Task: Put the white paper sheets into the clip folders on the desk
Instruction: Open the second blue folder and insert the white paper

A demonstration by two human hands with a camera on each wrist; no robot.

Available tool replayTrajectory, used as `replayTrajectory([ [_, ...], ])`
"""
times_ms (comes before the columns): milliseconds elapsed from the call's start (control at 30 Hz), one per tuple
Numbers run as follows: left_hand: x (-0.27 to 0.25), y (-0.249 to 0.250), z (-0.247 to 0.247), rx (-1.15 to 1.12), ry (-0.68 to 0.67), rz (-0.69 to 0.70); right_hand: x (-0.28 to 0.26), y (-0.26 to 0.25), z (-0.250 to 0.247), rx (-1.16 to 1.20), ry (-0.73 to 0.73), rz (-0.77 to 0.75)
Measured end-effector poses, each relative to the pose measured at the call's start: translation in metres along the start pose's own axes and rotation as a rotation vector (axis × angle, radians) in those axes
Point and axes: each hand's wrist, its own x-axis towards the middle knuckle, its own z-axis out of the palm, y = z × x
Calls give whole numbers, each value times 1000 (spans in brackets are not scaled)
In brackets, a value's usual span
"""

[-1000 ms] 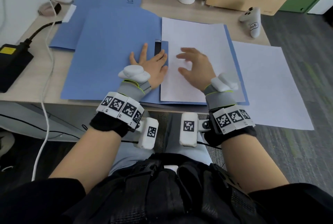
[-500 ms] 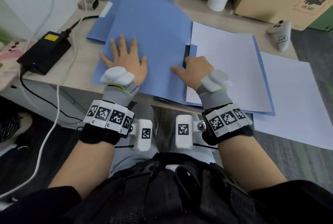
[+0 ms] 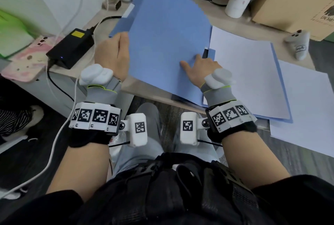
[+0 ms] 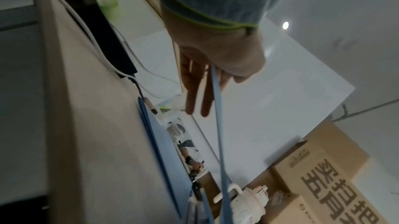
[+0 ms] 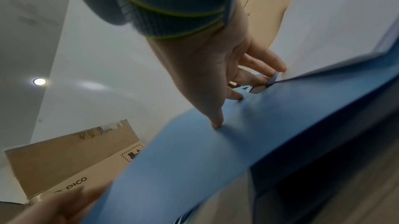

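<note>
Blue folder cover (image 3: 168,43) is lifted off the counter (image 3: 115,25) w/ the left hand (image 3: 113,56) pinching its left edge, fingers (image 4: 195,91) straight behind it and thumb on the front, so it's tilted up over the right half. Right hand (image 3: 200,71) is spread, fingers (image 5: 215,118) pressing on the cover near the spine, other fingertips at the clip (image 5: 259,88). White paper sheets (image 3: 244,72) lie inside the folder's right half, and another white stack (image 3: 303,109) sits just right of it, hanging over the counter edge.
</note>
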Motion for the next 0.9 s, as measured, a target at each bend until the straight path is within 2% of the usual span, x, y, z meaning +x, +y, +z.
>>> replayTrajectory([
  [67,-2,4,-4,-248,5,116,1,1,-1,16,3,8],
  [133,-5,12,-6,-516,36,126,3,4,-3,39,-6,20],
  [300,-4,43,-2,-642,-148,20,2,9,-4,99,-4,17],
  [433,-20,62,15,-505,-261,407,-3,19,-10,214,-11,-13],
  [600,-17,83,48,-386,-375,524,-13,33,-25,519,-25,-100],
  [733,-25,104,70,-355,-432,618,-24,47,-30,853,109,-198],
  [800,-29,117,80,-339,-433,691,-34,59,-35,945,167,-179],
  [900,-35,134,97,-307,-471,723,-50,78,-47,1033,320,-203],
])
